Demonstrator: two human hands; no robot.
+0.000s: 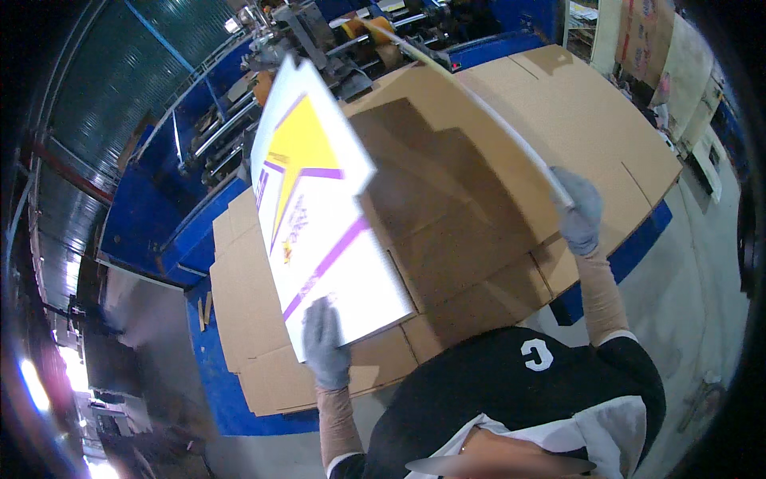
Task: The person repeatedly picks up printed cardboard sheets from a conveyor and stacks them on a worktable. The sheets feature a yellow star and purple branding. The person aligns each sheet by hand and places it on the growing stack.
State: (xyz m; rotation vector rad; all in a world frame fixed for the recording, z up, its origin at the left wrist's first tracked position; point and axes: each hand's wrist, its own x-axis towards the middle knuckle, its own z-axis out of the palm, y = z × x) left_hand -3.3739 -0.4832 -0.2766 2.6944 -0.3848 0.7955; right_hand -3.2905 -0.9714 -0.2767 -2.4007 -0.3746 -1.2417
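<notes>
The machine (307, 36) stands beyond the stack (582, 120) of cardboard. Above the stack, the printed sheet (327, 207) has raised sides, apparently supported by left hand (325, 347) and right hand (581, 211), fingers clamped on its near edges.

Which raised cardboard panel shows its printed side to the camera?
The white cardboard panel with yellow and purple print, at the grey-gloved left hand. The brown cardboard panel at the grey-gloved right hand shows a plain face.
</notes>
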